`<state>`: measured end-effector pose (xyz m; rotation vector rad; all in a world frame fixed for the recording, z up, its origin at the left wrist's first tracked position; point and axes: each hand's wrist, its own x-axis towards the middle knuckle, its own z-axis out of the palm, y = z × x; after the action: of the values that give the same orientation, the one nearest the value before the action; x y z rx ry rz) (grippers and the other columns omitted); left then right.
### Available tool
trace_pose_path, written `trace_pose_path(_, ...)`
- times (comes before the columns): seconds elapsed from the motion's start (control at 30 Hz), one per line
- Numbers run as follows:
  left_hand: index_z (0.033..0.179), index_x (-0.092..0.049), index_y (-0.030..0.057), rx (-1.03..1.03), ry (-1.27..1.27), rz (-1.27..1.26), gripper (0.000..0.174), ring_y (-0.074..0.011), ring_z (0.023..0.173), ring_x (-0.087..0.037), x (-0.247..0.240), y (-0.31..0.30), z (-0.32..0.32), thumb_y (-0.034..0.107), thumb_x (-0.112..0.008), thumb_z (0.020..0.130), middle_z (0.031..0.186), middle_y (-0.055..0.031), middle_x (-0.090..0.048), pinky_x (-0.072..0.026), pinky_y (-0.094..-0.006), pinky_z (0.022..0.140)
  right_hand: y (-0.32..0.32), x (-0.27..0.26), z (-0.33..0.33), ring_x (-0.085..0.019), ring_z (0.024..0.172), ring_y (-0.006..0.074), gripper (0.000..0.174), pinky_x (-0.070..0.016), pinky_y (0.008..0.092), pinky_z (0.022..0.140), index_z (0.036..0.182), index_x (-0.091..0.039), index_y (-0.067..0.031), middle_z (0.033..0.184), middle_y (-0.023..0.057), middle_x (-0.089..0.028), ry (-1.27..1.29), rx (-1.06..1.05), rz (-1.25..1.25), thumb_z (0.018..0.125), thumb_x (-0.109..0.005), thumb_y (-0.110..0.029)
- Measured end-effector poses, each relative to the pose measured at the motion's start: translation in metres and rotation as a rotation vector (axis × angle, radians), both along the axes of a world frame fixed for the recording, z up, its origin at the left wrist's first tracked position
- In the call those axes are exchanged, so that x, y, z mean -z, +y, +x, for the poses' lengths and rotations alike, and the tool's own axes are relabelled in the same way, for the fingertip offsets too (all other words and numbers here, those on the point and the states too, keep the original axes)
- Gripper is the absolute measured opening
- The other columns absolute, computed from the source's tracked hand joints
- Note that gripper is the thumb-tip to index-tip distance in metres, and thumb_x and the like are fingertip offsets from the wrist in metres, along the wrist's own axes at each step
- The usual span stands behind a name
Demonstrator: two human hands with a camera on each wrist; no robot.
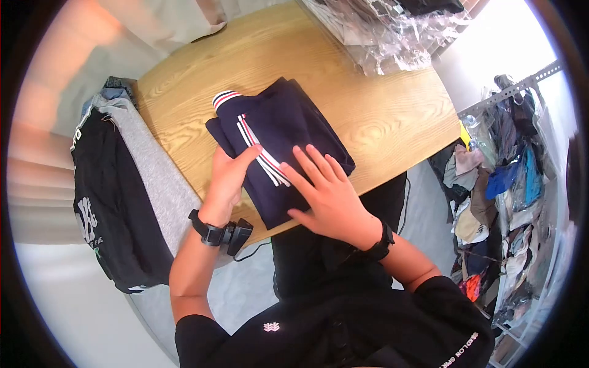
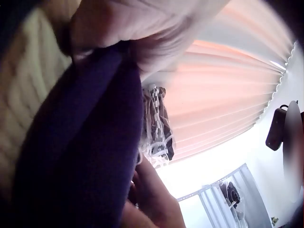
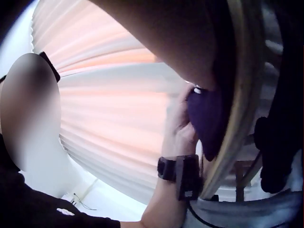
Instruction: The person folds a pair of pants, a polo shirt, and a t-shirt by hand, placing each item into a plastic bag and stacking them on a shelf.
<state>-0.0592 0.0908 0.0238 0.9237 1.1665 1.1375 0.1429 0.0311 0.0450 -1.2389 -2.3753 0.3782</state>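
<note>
A folded navy shirt [image 1: 300, 122] lies near the front edge of the wooden table. Its striped collar [image 1: 224, 98] points to the back left, and white-and-red striped trim [image 1: 264, 156] runs down its upper face. My left hand [image 1: 226, 183] grips the shirt's left edge, thumb on top and fingers underneath. In the left wrist view, the navy cloth [image 2: 95, 128] runs up into that hand's grip. With fingers spread, my right hand [image 1: 331, 199] rests on the front right part of the shirt, palm down.
Black and grey garments [image 1: 123, 184] hang over the table's left side. Clear plastic packaging [image 1: 399, 37] is heaped at the back right of the table [image 1: 392, 116]. Beyond the right edge, a metal rack [image 1: 540, 76] stands by piled clothes [image 1: 485, 202]. A curtain [image 1: 55, 184] borders the left.
</note>
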Motion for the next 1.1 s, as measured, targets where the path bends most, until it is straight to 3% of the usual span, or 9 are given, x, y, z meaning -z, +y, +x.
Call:
trace_pose_path(0.13, 0.12, -0.051, -0.0002, -0.057, -0.007, 0.002, 0.041, -0.0157, 0.099, -0.059, 0.0, -0.001, 0.005, 0.012, -0.067, 0.083, 0.114, -0.0095, -0.059, -0.0468, -0.0295, 0.086, 0.009, 0.015, 0.008, -0.047, 0.111, 0.0289, 0.059, -0.0379, 0.0387, 0.091, 0.125, -0.049, -0.007, 0.122, 0.0106, -0.05, 0.128, 0.179, 0.027, 0.072, -0.07, -0.023)
trace_pose_path(0.17, 0.12, -0.051, -0.0002, -0.055, -0.005, 0.003, 0.041, -0.0157, 0.099, -0.059, -0.002, -0.001, 0.007, 0.012, -0.067, 0.083, 0.114, -0.0095, -0.059, -0.0468, -0.0295, 0.086, 0.014, 0.009, 0.006, -0.051, 0.101, 0.0262, 0.049, -0.0408, 0.0359, 0.084, 0.116, -0.052, -0.0077, 0.107, 0.0077, -0.053, 0.203, 0.207, 0.111, 0.071, -0.07, -0.017)
trace_pose_path(0.4, 0.123, -0.049, -0.0004, -0.032, 0.088, 0.067, 0.046, -0.0176, 0.104, -0.057, -0.006, 0.001, 0.012, 0.012, -0.068, 0.083, 0.117, -0.0101, -0.058, -0.0449, -0.0304, 0.09, 0.031, 0.019, 0.016, -0.053, 0.096, 0.027, 0.037, -0.0443, 0.0394, 0.08, 0.103, -0.052, -0.0078, 0.097, 0.0085, -0.05, 0.396, 0.356, -0.119, 0.069, -0.063, -0.001)
trace_pose_path(0.53, 0.124, -0.048, -0.0005, -0.083, 0.078, 0.024, 0.044, -0.0194, 0.106, -0.056, 0.0, 0.001, 0.011, 0.011, -0.064, 0.085, 0.12, -0.0118, -0.056, -0.0443, -0.0319, 0.092, 0.028, 0.011, 0.017, -0.048, 0.107, 0.0337, 0.047, -0.0425, 0.0419, 0.09, 0.114, -0.051, -0.0083, 0.117, 0.0147, -0.047, 0.276, 0.337, -0.012, 0.069, -0.061, -0.001)
trace_pose_path(0.63, 0.125, -0.047, -0.0004, -0.104, -0.04, -0.158, 0.042, -0.0214, 0.107, -0.056, -0.005, 0.002, 0.007, 0.012, -0.059, 0.087, 0.122, -0.0124, -0.055, -0.0445, -0.0336, 0.092, 0.025, -0.004, 0.015, -0.032, 0.128, 0.0368, 0.064, -0.024, 0.0512, 0.106, 0.132, -0.043, -0.0098, 0.136, 0.0192, -0.037, 0.108, 0.117, 0.075, 0.072, -0.066, -0.015)
trace_pose_path(0.8, 0.124, -0.046, -0.0014, -0.087, -0.182, -0.157, 0.04, -0.0223, 0.103, -0.057, -0.017, -0.006, 0.001, 0.016, -0.054, 0.089, 0.118, -0.0136, -0.056, -0.0471, -0.0338, 0.088, 0.026, 0.008, 0.006, -0.03, 0.131, 0.0371, 0.077, -0.0203, 0.0542, 0.107, 0.135, -0.038, -0.0045, 0.138, 0.0213, -0.036, -0.01, 0.043, 0.087, 0.073, -0.07, -0.035)
trace_pose_path(0.93, 0.134, -0.035, -0.0001, 0.034, -0.342, -0.02, 0.05, -0.0233, 0.113, -0.053, -0.048, -0.024, -0.001, 0.021, -0.052, 0.091, 0.128, -0.0139, -0.049, -0.0461, -0.034, 0.092, 0.026, -0.009, 0.007, -0.031, 0.132, 0.036, 0.088, -0.0196, 0.0512, 0.108, 0.137, -0.027, 0.0039, 0.14, 0.0231, -0.034, 0.313, -0.013, -0.22, 0.076, -0.068, -0.044)
trace_pose_path(1.0, 0.141, -0.024, 0.0012, 0.091, -0.423, 0.084, 0.059, -0.0256, 0.12, -0.048, -0.072, -0.03, 0.014, 0.025, -0.049, 0.093, 0.135, -0.0164, -0.042, -0.0436, -0.0337, 0.095, 0.031, -0.01, 0.0, -0.035, 0.131, 0.0291, 0.09, -0.0228, 0.0428, 0.109, 0.14, -0.02, 0.0042, 0.141, 0.0199, -0.034, 1.086, -0.163, -0.71, 0.08, -0.066, -0.044)
trace_pose_path(1.1, 0.142, -0.024, 0.0009, 0.295, -0.495, 0.247, 0.063, -0.0272, 0.125, -0.043, -0.095, -0.038, 0.027, 0.025, -0.052, 0.091, 0.14, -0.0171, -0.037, -0.0395, -0.0341, 0.099, 0.027, -0.015, 0.006, -0.037, 0.128, 0.0216, 0.079, -0.0302, 0.0357, 0.106, 0.142, -0.018, -0.0013, 0.141, 0.0155, -0.033, 1.451, -0.33, -0.975, 0.087, -0.055, -0.045)
